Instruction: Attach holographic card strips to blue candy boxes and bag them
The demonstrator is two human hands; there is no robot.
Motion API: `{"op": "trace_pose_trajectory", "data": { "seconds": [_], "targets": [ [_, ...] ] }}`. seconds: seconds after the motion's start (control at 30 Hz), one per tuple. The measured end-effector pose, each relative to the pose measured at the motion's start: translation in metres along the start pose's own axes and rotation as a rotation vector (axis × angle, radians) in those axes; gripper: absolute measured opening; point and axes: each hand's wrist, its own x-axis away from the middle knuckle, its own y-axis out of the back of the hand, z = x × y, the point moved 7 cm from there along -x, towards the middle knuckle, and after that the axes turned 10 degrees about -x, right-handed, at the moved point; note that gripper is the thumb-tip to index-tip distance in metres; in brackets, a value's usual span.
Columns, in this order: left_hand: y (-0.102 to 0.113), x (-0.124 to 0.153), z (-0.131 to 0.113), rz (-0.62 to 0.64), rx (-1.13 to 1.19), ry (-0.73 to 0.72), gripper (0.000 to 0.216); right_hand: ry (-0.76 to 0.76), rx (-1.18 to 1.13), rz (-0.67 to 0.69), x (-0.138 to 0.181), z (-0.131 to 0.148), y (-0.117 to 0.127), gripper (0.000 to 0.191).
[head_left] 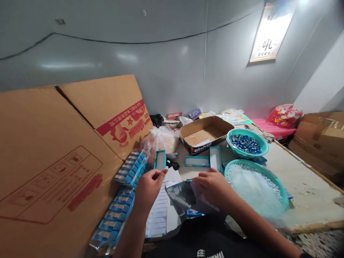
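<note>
My left hand (149,188) holds a small blue open box (160,160) upright by its lower end, fingers pinched on it. My right hand (213,186) rests with curled fingers on a shiny plastic sheet (182,195) lying over white ruled cards (159,211). Two more blue box halves (204,160) lie just beyond my right hand. A row of filled blue boxes (119,208) runs along the left, leaning on the big cardboard.
A teal bowl of white pieces (283,195) sits right of my hand, a smaller teal bowl of blue pieces (264,145) behind it. An open cardboard box (188,134), a plastic bag (161,141) and large cardboard sheets (53,161) stand left; cartons (319,139) far right.
</note>
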Motion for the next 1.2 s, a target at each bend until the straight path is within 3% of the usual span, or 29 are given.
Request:
{"op": "trace_pose_trajectory", "data": {
  "seconds": [0.1, 0.27, 0.37, 0.67, 1.0, 1.2],
  "targets": [
    [-0.004, 0.006, -0.030, 0.000, 0.027, -0.212, 0.029, 0.017, 0.002, 0.009, -0.004, 0.004, 0.000, 0.017],
    [-0.032, 0.025, -0.080, 0.287, -0.107, -0.764, 0.023, 0.089, 0.039, 0.019, -0.004, 0.003, -0.002, 0.012],
    [-0.035, 0.028, -0.088, 0.239, -0.187, -0.910, 0.019, 0.138, 0.049, -0.039, -0.001, 0.001, 0.001, 0.010],
    [-0.033, 0.027, -0.094, 0.011, -0.204, -1.038, 0.009, 0.072, -0.024, -0.149, 0.008, -0.011, 0.017, 0.015],
    [-0.031, 0.029, -0.102, -0.060, -0.355, -1.121, 0.008, 0.037, -0.060, -0.191, 0.010, -0.018, 0.019, 0.013],
    [-0.031, 0.035, -0.103, -0.161, -0.390, -1.098, 0.025, 0.018, -0.101, -0.232, 0.011, -0.015, 0.023, 0.016]
  ]
}}
